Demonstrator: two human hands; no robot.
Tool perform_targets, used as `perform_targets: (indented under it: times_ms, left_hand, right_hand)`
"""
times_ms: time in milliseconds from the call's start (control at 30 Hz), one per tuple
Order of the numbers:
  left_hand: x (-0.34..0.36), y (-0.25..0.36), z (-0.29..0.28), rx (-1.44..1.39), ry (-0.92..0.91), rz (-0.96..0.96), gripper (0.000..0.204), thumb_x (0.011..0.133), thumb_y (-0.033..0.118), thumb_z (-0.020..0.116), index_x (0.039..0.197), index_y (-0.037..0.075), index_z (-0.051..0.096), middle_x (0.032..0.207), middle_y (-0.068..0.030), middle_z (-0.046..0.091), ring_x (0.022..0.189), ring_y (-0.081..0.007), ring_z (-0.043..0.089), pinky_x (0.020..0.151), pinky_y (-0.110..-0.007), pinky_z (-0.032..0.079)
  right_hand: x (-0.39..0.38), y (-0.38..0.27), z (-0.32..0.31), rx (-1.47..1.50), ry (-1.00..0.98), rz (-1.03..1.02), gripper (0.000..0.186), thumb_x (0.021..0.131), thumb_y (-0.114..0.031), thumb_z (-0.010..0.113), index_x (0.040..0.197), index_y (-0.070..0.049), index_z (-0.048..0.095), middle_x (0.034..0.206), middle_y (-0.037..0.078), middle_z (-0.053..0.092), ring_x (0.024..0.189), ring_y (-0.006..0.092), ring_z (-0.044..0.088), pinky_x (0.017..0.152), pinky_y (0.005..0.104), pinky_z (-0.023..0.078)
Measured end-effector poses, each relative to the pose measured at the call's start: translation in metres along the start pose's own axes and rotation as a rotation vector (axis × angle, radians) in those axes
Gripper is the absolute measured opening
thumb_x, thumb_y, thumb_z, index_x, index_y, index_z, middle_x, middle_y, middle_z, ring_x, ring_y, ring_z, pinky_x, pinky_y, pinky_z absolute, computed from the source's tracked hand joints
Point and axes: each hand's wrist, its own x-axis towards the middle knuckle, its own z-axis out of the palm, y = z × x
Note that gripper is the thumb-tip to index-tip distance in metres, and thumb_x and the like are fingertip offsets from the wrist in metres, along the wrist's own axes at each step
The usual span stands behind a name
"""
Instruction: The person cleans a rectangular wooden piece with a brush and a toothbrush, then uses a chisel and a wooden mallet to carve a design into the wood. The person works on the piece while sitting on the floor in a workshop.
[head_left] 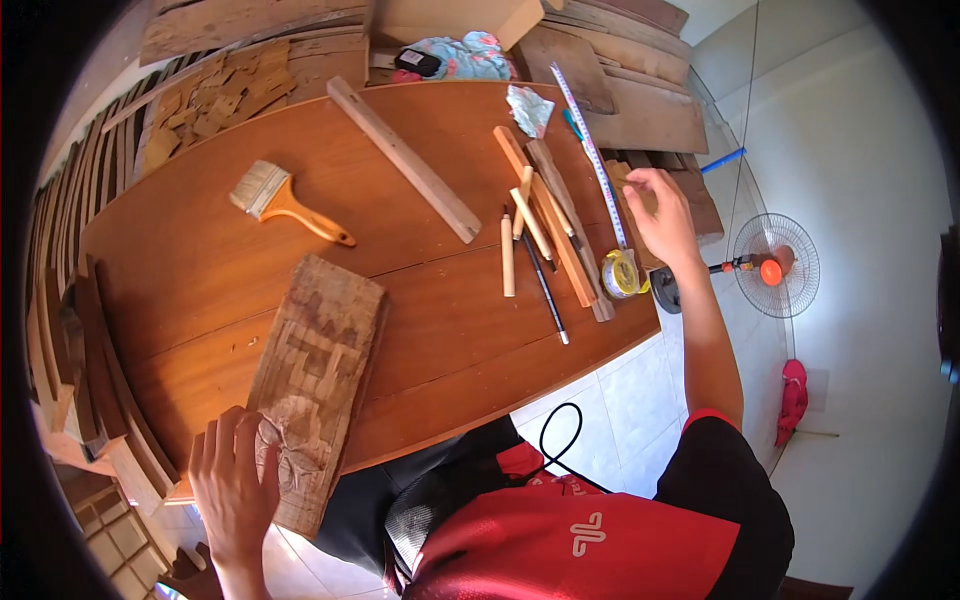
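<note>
A carved wooden board [322, 350] lies slanted on the table, its lower end reaching past the front edge. My left hand [235, 480] rests at the board's lower left edge, fingers lightly bent and apart, thumb against the carved face. Held in the air at the right, my right hand [662, 215] is empty, thumb and fingers curved apart. Below and left of it sits a yellow tape measure [620, 273] with its white blade [592, 145] pulled out toward the far side. Several wood-handled carving tools [508, 258] and a dark pencil [547, 292] lie left of the tape.
A wide paintbrush [285, 205] and a long wood strip [405, 160] lie on the brown table [200, 290]. More strips [560, 235] lie under the tools. Crumpled paper [530, 110] sits at the far edge. Stacked planks [640, 90] surround the table; a fan [776, 265] stands right.
</note>
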Motion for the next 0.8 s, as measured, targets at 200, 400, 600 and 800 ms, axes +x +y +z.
perform_targets:
  times_ms: [200, 400, 600, 800]
  left_hand:
    - [-0.026, 0.030, 0.006, -0.056, -0.147, 0.016, 0.081, 0.088, 0.062, 0.077, 0.146, 0.008, 0.061, 0.159, -0.0224, 0.050, 0.144, -0.0459, 0.048, 0.119, -0.062, 0.039]
    - [-0.036, 0.032, 0.011, -0.074, -0.202, 0.010, 0.089, 0.084, 0.066, 0.077, 0.149, 0.008, 0.060, 0.163, -0.0222, 0.048, 0.150, -0.0453, 0.044, 0.124, -0.063, 0.034]
    - [-0.035, 0.034, 0.012, -0.075, -0.181, 0.030, 0.086, 0.084, 0.063, 0.078, 0.148, 0.008, 0.061, 0.163, -0.0221, 0.049, 0.151, -0.0450, 0.044, 0.124, -0.062, 0.034]
    - [-0.034, 0.036, 0.008, -0.123, -0.191, 0.020, 0.082, 0.084, 0.052, 0.082, 0.151, 0.009, 0.060, 0.165, -0.0211, 0.047, 0.152, -0.0456, 0.043, 0.124, -0.062, 0.034]
  right_hand:
    - [-0.014, 0.015, -0.010, 0.043, -0.074, 0.087, 0.019, 0.104, -0.019, 0.070, 0.115, -0.004, 0.074, 0.111, 0.013, 0.072, 0.105, 0.0294, 0.074, 0.092, 0.0400, 0.058]
    - [0.016, 0.066, 0.006, 0.090, -0.140, 0.135, 0.022, 0.105, -0.021, 0.070, 0.119, -0.005, 0.075, 0.109, 0.014, 0.077, 0.104, 0.0252, 0.075, 0.091, 0.0384, 0.058]
    - [0.073, 0.127, 0.048, 0.233, -0.281, 0.122, 0.033, 0.105, -0.027, 0.070, 0.128, -0.004, 0.075, 0.116, 0.015, 0.080, 0.099, 0.0258, 0.075, 0.091, 0.0376, 0.058]
    - [0.093, 0.113, 0.072, 0.145, -0.372, 0.123, 0.035, 0.101, -0.031, 0.075, 0.121, -0.002, 0.076, 0.104, 0.012, 0.078, 0.089, 0.0205, 0.072, 0.083, 0.0368, 0.057]
